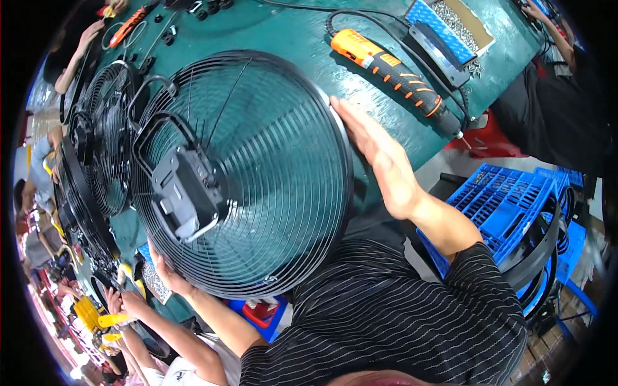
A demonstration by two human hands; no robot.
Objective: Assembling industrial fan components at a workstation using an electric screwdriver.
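Observation:
Between my hands stands a large round black fan (290, 148), its wire guard tilted over the green table, with a black and grey motor housing (187, 193) and a bent tube bracket facing up. My right hand (381, 157) presses along the guard's right rim, fingers stretched and close together. At the lower left rim my left hand (170, 276) grips the guard, some of its fingers hidden by the wires. An orange and black power screwdriver (389, 74) lies on the table beyond my right hand, its bit pointing toward the near right edge.
A box of small metal screws (454, 26) sits at the back right beside a dark device (438, 55). More black fans (106, 141) stand at left. Blue plastic crates (496, 199) are right of me. Co-workers' hands (125, 302) work at lower left; others are around the table.

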